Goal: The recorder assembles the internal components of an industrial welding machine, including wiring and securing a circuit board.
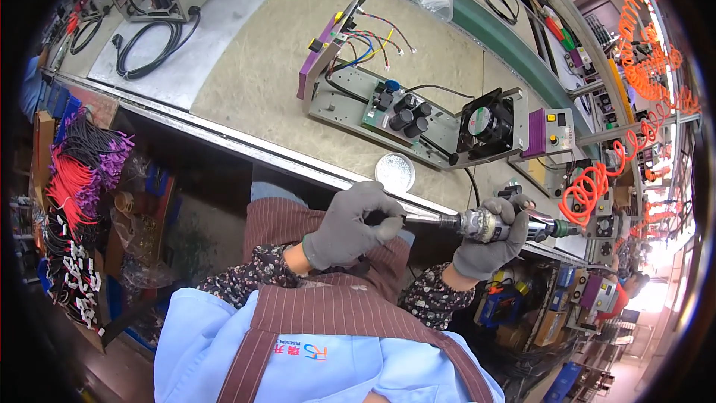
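R hand (488, 242) grips screwdriver (485, 224) | L hand (350, 224) at bit | tin (394, 172), chassis (418, 123) nearby

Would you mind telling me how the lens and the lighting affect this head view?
In the head view the fisheye bends the bench edge into a curve and blackens the corners; glare washes out the lower right, near the orange coiled hose; both gloved hands, left and right, and the power screwdriver are sharp.

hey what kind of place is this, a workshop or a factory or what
Most likely an electronics assembly line in a factory. A grey metal chassis with black capacitors and a fan sits on the long beige workbench, bundles of red and purple cut wires hang nearby, and gloved hands hold a pneumatic screwdriver.
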{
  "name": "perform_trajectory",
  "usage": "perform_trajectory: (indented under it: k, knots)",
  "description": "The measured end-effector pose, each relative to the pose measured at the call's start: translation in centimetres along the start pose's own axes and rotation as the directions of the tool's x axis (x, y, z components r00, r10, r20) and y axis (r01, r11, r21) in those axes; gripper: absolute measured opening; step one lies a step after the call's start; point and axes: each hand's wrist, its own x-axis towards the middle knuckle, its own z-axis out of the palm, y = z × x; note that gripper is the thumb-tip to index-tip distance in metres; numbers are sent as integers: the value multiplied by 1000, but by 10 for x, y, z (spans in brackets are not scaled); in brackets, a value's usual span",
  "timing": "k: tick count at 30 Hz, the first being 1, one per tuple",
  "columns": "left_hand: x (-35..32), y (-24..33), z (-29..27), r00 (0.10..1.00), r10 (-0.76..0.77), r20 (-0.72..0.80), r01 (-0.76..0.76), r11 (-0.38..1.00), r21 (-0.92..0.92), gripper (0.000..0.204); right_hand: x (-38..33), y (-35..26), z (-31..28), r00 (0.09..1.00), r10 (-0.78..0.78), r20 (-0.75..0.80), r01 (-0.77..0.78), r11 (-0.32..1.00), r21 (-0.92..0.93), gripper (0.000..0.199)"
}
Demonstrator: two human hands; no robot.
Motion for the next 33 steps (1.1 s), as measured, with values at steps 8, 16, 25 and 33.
perform_trajectory:
  k: [8,16,25,33]
  knots:
    - [27,-77,-12,962,-270,34,250,926,283,9,15,3,-10,992,-70,109,102,942,-320,32]
    - [44,-127,21,923,53,381,-301,716,630,7,19,33,-14,979,-25,204,129,848,-514,37]
    - [30,-129,5,937,96,335,-273,801,534,19,28,69,-14,952,39,304,164,772,-614,37]
    - [30,-130,6,961,97,260,-230,802,551,34,29,95,-11,944,179,277,76,699,-711,35]
